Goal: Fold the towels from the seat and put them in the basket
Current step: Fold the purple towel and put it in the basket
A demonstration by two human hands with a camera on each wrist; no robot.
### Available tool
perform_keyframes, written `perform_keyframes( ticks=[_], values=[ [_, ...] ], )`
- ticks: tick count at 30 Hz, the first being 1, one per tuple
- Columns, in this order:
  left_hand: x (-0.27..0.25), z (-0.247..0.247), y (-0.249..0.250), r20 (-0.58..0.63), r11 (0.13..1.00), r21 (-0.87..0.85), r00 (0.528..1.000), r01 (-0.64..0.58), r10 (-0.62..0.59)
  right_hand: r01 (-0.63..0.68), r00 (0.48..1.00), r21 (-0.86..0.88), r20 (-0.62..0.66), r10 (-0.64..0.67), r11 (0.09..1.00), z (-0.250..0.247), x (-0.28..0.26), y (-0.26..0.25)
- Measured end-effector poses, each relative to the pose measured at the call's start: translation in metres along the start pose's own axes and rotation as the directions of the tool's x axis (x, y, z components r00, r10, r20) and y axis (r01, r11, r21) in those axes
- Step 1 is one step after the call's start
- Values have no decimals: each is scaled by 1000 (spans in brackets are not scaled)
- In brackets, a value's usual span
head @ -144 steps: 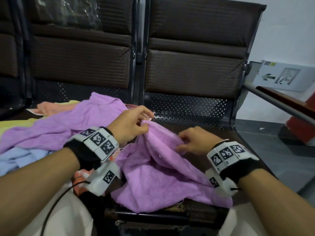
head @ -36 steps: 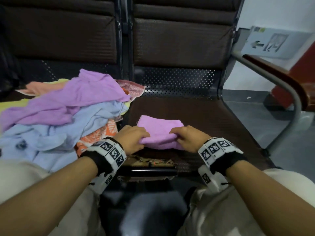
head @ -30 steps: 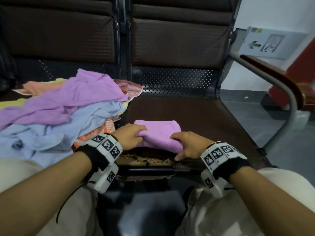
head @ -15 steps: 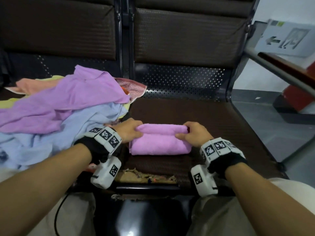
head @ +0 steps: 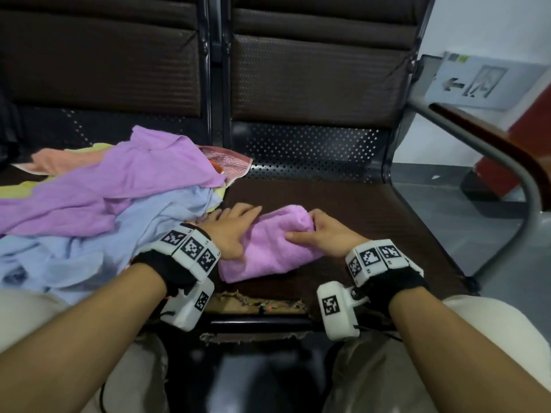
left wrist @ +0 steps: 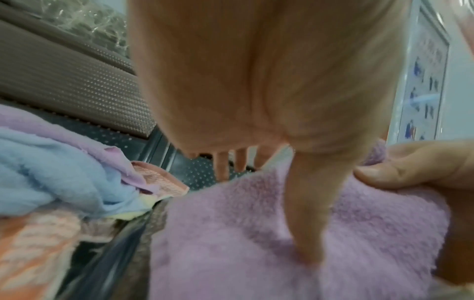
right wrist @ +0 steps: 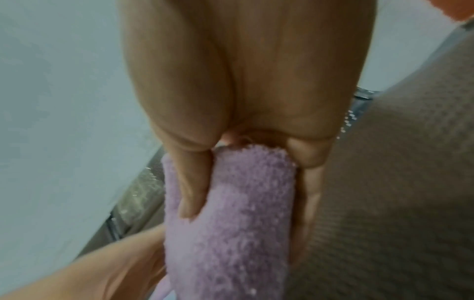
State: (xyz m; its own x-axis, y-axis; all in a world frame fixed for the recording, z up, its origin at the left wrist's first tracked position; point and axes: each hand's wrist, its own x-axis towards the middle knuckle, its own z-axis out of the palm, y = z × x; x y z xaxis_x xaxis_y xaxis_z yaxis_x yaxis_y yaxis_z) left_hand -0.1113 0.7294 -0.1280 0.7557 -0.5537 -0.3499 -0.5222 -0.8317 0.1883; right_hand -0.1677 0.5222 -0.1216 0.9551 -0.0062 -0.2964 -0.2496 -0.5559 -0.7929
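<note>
A folded purple towel (head: pixel 268 251) lies slantwise on the brown seat (head: pixel 372 210), its right end farther from me. My left hand (head: pixel 235 231) rests over its left end with fingers straight and the thumb pressing into the cloth (left wrist: pixel 256 233). My right hand (head: pixel 322 234) grips the right end, thumb on one side and fingers wrapped round the other (right wrist: pixel 231 223). The loose towels (head: pixel 119 189) are heaped on the neighbouring seat to the left. No basket is in view.
The heap holds purple, light blue (head: pixel 104 242), peach and yellow cloths and spills to the seat's left edge. A metal armrest (head: pixel 492 150) bounds the seat on the right, with grey floor (head: pixel 447 204) beyond. The seat's front edge (head: pixel 259 305) is torn.
The spread towel has become a small folded bundle. In the last half second its right end swung away from me, and my left hand flattened over its left end.
</note>
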Motion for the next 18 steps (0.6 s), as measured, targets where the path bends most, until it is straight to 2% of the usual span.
perform_keyframes(
  ticks=[2, 4, 6, 9, 13, 15, 18],
  values=[
    [-12, -11, 11, -149, 975, -157, 980, -157, 134, 137, 990, 109, -52, -132, 985, -1, -23, -13],
    [-25, -27, 26, -249, 898, -315, 939, -309, 236, 249, 968, 100, -66, -243, 963, -7, -49, -29],
    [-39, -40, 41, -248, 804, -438, 914, -401, 321, 316, 945, 24, -94, -313, 948, -18, -76, -42],
    [-62, -51, 67, -149, 742, -548, 918, -387, 368, 394, 900, 19, -212, -382, 919, -41, -121, -56],
    [-86, -58, 113, -149, 610, -692, 902, -387, 404, 438, 837, 125, -418, -353, 890, -74, -180, -54],
    [-97, -67, 141, -165, 628, -652, 888, -425, 429, 475, 788, 213, -535, -305, 854, -90, -209, -45],
    [-102, -81, 186, -257, 714, -480, 860, -510, 441, 506, 709, 300, -678, -192, 808, -111, -243, -20]
  ],
)
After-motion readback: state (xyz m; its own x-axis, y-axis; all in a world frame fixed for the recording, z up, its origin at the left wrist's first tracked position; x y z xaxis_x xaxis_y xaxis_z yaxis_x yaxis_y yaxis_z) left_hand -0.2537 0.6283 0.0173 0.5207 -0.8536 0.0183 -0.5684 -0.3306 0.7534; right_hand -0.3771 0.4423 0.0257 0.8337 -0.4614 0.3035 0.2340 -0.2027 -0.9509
